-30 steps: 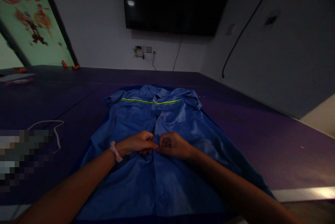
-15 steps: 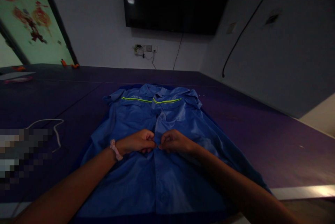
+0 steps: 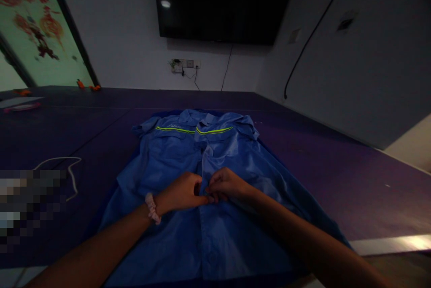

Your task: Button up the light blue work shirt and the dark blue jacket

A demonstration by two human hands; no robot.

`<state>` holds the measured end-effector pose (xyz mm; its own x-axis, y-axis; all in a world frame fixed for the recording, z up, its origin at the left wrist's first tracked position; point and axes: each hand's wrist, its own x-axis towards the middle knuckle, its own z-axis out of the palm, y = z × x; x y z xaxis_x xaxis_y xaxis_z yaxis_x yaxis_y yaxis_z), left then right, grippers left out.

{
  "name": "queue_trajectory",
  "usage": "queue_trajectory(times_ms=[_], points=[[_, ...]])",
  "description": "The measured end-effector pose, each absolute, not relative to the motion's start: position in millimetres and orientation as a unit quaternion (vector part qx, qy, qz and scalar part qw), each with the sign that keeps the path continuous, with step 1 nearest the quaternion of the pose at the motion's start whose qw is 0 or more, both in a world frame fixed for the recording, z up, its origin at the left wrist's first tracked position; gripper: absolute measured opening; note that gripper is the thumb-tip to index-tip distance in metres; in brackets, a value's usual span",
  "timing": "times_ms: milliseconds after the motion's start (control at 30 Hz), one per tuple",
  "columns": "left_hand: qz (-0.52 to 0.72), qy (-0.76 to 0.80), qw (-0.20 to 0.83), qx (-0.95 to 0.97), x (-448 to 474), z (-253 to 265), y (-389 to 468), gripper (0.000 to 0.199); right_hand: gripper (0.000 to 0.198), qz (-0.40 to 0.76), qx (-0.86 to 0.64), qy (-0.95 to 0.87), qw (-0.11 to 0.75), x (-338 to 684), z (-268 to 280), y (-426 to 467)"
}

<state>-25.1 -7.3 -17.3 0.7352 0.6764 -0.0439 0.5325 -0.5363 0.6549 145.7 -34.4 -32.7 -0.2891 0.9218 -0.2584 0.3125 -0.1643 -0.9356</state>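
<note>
A blue work shirt (image 3: 168, 153) lies spread front side up, with its collar at the far end and a yellow-green stripe across the chest. At the middle of its front opening, my left hand (image 3: 183, 191) is closed on the placket edge, thumb stretched toward the other hand. Just to the right, my right hand (image 3: 227, 185) pinches the same placket, its fingertips touching the left thumb. Whether a button sits between the fingers is hidden. Lower on the placket a button (image 3: 212, 258) shows. A scrunchie (image 3: 152, 208) circles my left wrist.
The shirt rests on a purple table (image 3: 303, 162) with a pale front edge. On the left lie a white cable (image 3: 74, 180) beside a blurred-out area, and a pale flat sheet (image 3: 20, 101). A large screen (image 3: 225, 5) hangs on the wall behind, above sockets (image 3: 188, 63).
My left hand has turned and its thumb now reaches right, across the placket to the right fingertips. My right hand stays pinched in nearly the same spot. The view has shifted slightly.
</note>
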Motion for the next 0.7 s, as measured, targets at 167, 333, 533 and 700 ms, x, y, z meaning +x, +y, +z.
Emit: queue_trajectory(times_ms=[167, 333, 533, 700], points=[[0.117, 0.363, 0.233, 0.894, -22.6, -21.2, -13.2, 0.038, 0.016, 0.532, -0.539, -0.588, 0.283, 143.2, -32.7, -36.3], [0.105, 0.342, 0.193, 0.914, -23.4, -23.3, -12.8, 0.038, 0.016, 0.519, -0.545, -0.597, 0.278, 142.3, -32.4, -36.8], [0.082, 0.327, 0.179, 0.924, -24.4, -24.3, -11.1, 0.042, 0.016, 0.513, -0.557, -0.594, 0.271, 141.3, -31.6, -37.4], [0.062, 0.324, 0.189, 0.925, -25.1, -21.6, -11.4, 0.041, 0.015, 0.513, -0.564, -0.59, 0.266, 140.5, -32.2, -37.1]])
